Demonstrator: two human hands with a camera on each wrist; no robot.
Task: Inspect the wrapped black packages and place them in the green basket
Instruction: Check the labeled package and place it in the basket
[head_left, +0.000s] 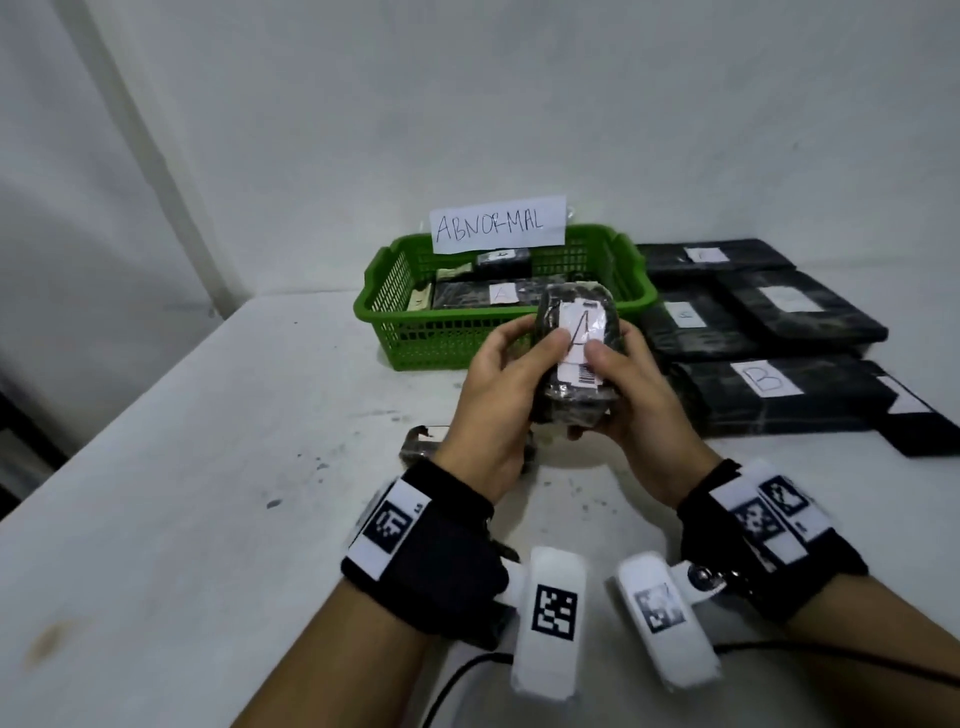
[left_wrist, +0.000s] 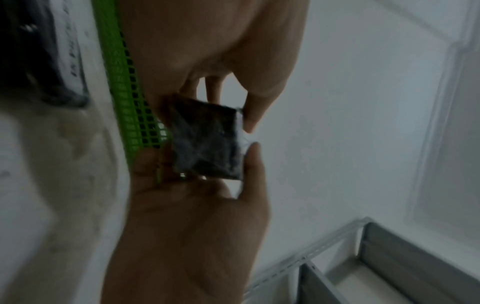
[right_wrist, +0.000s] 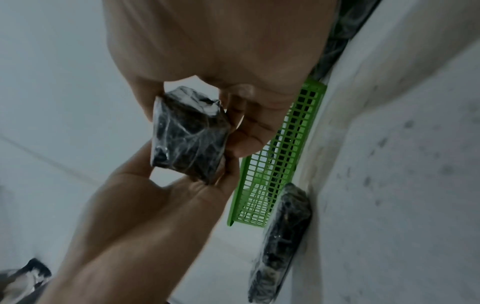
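Observation:
I hold a small black plastic-wrapped package (head_left: 574, 358) with both hands, above the table just in front of the green basket (head_left: 382, 291). A white label marked "A" with a barcode faces up. My left hand (head_left: 498, 374) grips its left side and my right hand (head_left: 626, 382) its right side, both thumbs pressed on the label. The wrist views show the package (left_wrist: 207, 142) (right_wrist: 189, 137) pinched between fingers and thumbs of both hands. The basket holds a few wrapped packages, one (head_left: 498, 293) labelled "A". A paper sign (head_left: 497, 224) reading "ABNORMAL" stands at its back rim.
Several flat black wrapped packages lie on the table to the right of the basket, the nearest (head_left: 769, 389) marked "B". Another small wrapped package (head_left: 421, 441) (right_wrist: 283, 236) lies on the white table (head_left: 208, 467) below my left hand. A wall stands close behind.

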